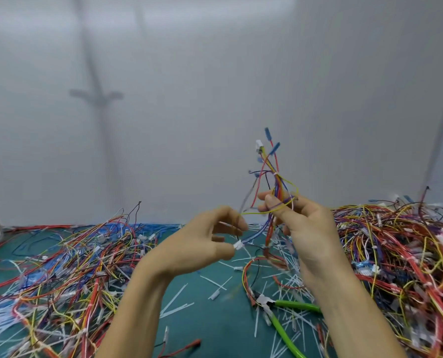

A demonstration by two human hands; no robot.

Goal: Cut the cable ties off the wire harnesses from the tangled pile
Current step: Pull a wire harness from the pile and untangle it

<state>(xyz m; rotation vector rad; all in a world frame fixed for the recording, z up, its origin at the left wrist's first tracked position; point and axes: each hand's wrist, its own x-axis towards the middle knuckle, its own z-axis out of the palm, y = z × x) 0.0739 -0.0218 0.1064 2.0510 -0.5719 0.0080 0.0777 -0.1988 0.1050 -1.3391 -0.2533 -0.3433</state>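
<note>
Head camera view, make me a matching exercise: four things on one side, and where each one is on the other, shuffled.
1 green-handled cutters
2 small white plastic connector
3 multicoloured wire harness
4 cut white cable-tie strips

A scattered across the teal mat
B pinched by the left hand
C lying on the mat, untouched
D held up by the right hand

Pairs: 1-C, 2-B, 3-D, 4-A
</note>
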